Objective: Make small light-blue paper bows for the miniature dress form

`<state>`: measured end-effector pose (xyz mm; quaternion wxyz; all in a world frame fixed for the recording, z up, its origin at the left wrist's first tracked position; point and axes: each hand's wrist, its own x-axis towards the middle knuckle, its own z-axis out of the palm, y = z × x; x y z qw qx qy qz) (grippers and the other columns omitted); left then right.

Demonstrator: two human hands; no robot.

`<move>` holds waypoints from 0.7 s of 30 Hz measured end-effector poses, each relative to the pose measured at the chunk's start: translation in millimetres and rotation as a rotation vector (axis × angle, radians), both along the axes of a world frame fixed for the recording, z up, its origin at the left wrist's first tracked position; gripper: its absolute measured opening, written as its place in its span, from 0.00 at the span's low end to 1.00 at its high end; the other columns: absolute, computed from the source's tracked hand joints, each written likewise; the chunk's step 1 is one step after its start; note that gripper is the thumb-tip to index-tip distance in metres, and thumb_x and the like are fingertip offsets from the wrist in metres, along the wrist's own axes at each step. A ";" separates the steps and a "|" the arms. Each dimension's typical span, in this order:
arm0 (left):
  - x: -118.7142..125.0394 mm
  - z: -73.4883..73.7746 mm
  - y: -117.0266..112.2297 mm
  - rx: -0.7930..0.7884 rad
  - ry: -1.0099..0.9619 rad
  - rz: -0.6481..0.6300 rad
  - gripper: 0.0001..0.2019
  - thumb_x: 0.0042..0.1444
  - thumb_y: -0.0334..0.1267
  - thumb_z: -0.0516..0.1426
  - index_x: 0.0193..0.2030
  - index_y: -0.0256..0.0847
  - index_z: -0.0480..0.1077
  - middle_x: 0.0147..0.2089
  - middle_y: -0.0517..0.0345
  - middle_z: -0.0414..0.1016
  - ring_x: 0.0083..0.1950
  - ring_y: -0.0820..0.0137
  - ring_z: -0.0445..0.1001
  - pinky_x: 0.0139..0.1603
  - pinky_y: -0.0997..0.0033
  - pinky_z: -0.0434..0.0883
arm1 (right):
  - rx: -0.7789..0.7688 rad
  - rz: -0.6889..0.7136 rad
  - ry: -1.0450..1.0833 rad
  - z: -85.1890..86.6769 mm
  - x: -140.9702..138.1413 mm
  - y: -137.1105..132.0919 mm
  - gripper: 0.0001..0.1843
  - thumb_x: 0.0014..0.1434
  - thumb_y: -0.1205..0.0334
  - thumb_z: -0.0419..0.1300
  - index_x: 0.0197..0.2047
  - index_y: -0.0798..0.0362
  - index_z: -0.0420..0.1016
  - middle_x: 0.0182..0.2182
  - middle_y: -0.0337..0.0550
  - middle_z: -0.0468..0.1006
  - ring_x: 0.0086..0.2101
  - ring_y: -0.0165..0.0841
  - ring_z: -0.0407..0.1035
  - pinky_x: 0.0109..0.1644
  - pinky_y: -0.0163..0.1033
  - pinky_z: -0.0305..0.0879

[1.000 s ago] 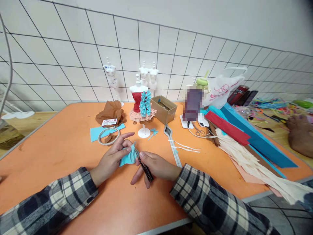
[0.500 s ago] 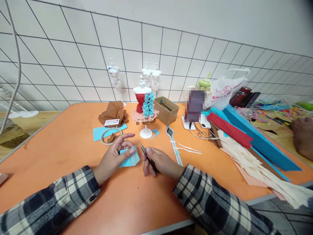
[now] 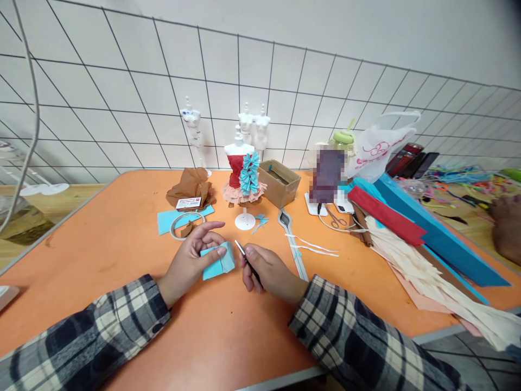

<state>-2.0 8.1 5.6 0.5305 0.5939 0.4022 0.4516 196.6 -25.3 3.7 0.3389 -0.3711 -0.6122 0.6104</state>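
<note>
Light-blue paper (image 3: pixel 217 267), one piece, was clamped between the thumb and fingers of the left hand (image 3: pixel 191 262), above the near middle of the table (image 3: pixel 134 260). Its long axis ran crosswise, with the right end slightly raised in view and its free edge facing right. The snips (image 3: pixel 248 260) lay immediately right of that edge, apart from it. Their long axis ran obliquely, tip to the far left, handle to the near right. The right hand (image 3: pixel 271 266) was closed around the handle; whether the blades were parted could not be told. The left hand was the nearer to the paper, the right hand being separated from it by a small gap. Count, left to right: one blue sheet (image 3: pixel 164 222); one brown wad (image 3: pixel 187 184), with one label (image 3: pixel 188 203) at its front; one ring (image 3: pixel 172 227), partly over the sheet; four torsos, comprising one bare torso (image 3: pixel 191 127), one dressed torso (image 3: pixel 236 174) and two bare torsos (image 3: pixel 261 127) behind it; blue scraps (image 3: pixel 261 220), number unreadable; one box (image 3: pixel 280 187); one grey strip (image 3: pixel 299 260); two white strips (image 3: pixel 311 245); one pair of scissors (image 3: pixel 337 221); one bag (image 3: pixel 376 155); one red strip (image 3: pixel 386 215).
</note>
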 end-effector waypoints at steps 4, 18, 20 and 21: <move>-0.5 0.8 0.7 -0.017 -0.006 0.028 0.28 0.50 0.42 0.65 0.57 0.45 0.62 0.34 0.61 0.73 0.30 0.73 0.70 0.31 0.75 0.68 | -0.013 0.010 0.019 0.9 1.6 -0.4 0.23 0.68 0.42 0.39 0.35 0.52 0.60 0.17 0.31 0.67 0.14 0.23 0.56 0.19 0.28 0.53; -0.3 -0.9 -0.8 -0.028 -0.035 -0.022 0.27 0.49 0.39 0.65 0.56 0.44 0.63 0.36 0.59 0.72 0.33 0.72 0.71 0.32 0.76 0.69 | -0.081 0.111 -0.078 -7.1 -1.2 1.6 0.23 0.68 0.43 0.39 0.35 0.52 0.61 0.16 0.31 0.68 0.13 0.22 0.56 0.17 0.27 0.52; 0.3 -0.9 -1.4 -0.045 -0.040 -0.045 0.27 0.49 0.39 0.66 0.55 0.44 0.63 0.36 0.59 0.72 0.34 0.72 0.71 0.33 0.75 0.70 | -0.072 0.117 -0.071 -6.9 -1.4 1.4 0.23 0.68 0.43 0.40 0.35 0.52 0.61 0.16 0.31 0.68 0.13 0.22 0.56 0.17 0.27 0.52; 0.4 -1.2 -1.5 -0.055 -0.048 -0.060 0.27 0.49 0.39 0.66 0.56 0.45 0.63 0.37 0.59 0.72 0.34 0.71 0.72 0.32 0.75 0.70 | -0.071 0.114 -0.064 -6.7 -1.4 1.3 0.23 0.68 0.43 0.40 0.35 0.52 0.61 0.16 0.31 0.68 0.13 0.22 0.56 0.17 0.27 0.52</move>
